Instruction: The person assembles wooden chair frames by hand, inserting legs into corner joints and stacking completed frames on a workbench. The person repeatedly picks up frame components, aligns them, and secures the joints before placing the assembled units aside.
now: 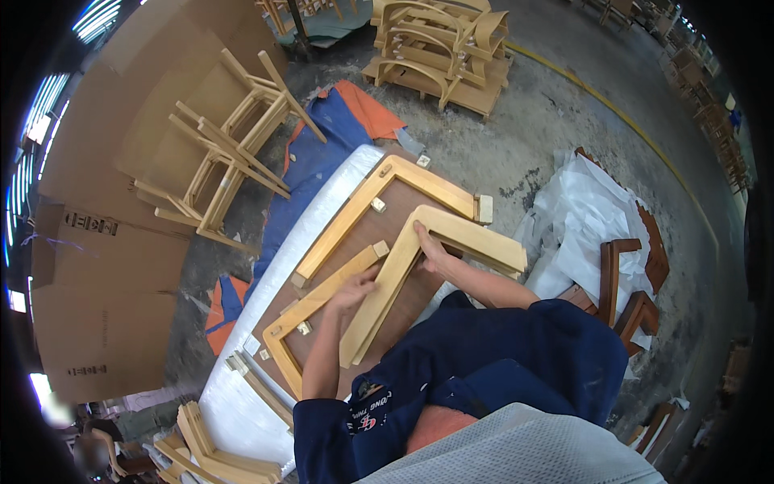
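A pair or more of stacked L-shaped light wooden frame pieces (401,252) is tilted over the brown board (405,196), close in front of my body. My right hand (433,250) grips the stack near its inner corner, thumb on the upper face. My left hand (353,292) is closed at the outer edge of the stack's left leg; its fingertips are partly hidden there. Under that hand lies another L-shaped wooden piece (310,306). A third one, an L-shaped wooden piece (343,227), rests farther back on the board, with small pale blocks (378,205) beside it.
White padded wrapping (278,270) edges the board. Wooden chair frames (234,153) and large cardboard (105,298) stand at left. Curved wooden parts (439,56) are stacked behind. At right, dark brown pieces (609,278) lie by white sheeting (576,214). More light pieces (210,452) are at lower left.
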`<state>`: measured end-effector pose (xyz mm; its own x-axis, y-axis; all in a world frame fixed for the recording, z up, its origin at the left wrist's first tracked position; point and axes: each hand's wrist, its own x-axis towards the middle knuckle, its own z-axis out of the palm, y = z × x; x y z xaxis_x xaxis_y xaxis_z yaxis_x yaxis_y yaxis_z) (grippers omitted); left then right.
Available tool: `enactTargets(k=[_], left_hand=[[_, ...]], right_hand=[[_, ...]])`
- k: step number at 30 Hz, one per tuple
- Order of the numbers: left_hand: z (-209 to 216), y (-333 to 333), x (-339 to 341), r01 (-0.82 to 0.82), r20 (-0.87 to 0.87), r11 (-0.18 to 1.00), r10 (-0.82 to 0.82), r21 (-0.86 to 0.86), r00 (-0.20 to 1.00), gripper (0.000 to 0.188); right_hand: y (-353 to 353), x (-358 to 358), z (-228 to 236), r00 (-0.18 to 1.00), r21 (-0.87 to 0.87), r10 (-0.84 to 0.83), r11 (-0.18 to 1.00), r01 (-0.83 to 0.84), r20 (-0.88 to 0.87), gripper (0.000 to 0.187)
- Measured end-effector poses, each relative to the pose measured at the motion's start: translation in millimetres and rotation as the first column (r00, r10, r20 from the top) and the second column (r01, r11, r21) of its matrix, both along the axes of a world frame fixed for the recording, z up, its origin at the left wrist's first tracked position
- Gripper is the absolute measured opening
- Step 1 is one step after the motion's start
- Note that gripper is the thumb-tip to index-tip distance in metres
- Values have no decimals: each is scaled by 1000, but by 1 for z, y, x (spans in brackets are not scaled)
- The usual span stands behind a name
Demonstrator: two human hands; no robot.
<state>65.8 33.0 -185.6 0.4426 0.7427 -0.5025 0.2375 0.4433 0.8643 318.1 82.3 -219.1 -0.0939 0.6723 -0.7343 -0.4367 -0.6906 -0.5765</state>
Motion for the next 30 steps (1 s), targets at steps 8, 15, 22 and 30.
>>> enactTargets(k=[8,15,22,30], left_hand=[[80,-97,-19,454,-851,795,142,403,506,90],[0,-153,-21,195,-812,888,268,417,518,90],[21,-123,-38,191,-835,924,193,331,516,64],[-5,37,-76,225,-771,787,429,575,471,61]], right_hand=[[-46,62,63,440,179,323,599,-780,838,88],[-46,143,48,-278,-165,-120,564,-809,953,84],[-15,141,44,-145,-150,52,533,-833,988,73],[130,99,0,-113,-62,-56,560,-826,992,72]])
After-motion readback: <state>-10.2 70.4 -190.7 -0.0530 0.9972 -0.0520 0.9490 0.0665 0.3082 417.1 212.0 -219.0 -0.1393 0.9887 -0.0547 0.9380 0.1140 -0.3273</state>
